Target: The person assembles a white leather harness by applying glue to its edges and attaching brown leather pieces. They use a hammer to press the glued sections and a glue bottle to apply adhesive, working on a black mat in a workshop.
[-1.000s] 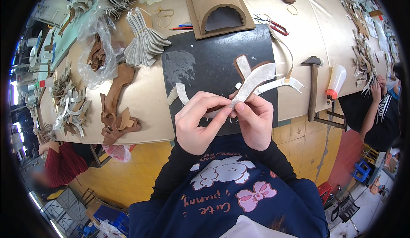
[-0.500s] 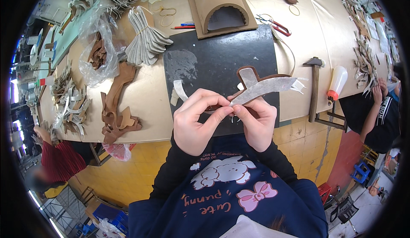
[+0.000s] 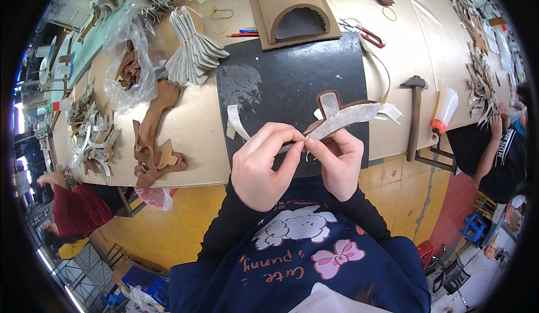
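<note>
A branched leather strap piece, brown at the edge with a pale grey backing, is held just above the black mat. My left hand is closed, thumb and forefinger pinching the near end of the piece. My right hand is closed too, pinching the same end right beside it, so the fingertips of both hands meet there. The pinched edge is mostly covered by the fingers. The wider branch sticks out to the upper right, away from the hands. A white strip shows beyond my left hand.
A brown half-round form stands behind the mat. To the right lie a hammer, a white bottle and a red-handled tool. On the left are a grey bundle, a plastic bag and brown leather pieces. Co-workers sit at both sides.
The leather piece has turned slightly between my fingers, its branch shifting a little right and down. Both hands keep their pinch. The co-worker at the left has shifted an arm.
</note>
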### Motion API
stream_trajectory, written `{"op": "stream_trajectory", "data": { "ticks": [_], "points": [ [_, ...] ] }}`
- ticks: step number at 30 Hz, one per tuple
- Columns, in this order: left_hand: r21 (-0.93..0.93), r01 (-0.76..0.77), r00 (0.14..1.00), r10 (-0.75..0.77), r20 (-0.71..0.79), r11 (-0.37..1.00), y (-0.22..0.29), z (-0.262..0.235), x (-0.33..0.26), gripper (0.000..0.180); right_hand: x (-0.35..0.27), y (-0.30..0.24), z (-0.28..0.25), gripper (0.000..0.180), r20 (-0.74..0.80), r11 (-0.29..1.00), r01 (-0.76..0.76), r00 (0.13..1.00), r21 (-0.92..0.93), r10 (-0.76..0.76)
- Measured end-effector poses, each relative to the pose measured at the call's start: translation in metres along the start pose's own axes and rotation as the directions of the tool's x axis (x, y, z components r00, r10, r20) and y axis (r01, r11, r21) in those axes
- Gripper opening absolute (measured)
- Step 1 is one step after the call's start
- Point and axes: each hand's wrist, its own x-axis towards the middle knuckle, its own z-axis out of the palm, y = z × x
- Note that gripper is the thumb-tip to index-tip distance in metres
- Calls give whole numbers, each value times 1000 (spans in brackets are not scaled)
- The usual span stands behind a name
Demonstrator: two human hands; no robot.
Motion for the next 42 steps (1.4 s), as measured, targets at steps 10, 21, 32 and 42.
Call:
{"op": "stream_trajectory", "data": {
  "ticks": [10,21,32,42],
  "points": [
    [-95,26,1000,-26,0,995,-7,2,-1,11,-2,9,5,10,-99,996,-8,995,88,16],
    [-247,-36,994,10,-109,968,-13,15,-3,23,-5,15,9,11,-112,977,164,983,140,-149],
    [-565,-43,984,-63,-166,824,-16,28,-4,43,-2,11,9,11,-141,939,131,986,317,-90],
    [-319,-81,996,66,-58,944,-15,14,10,10,1,5,3,12,-68,966,206,978,157,-198]
  ]
}}
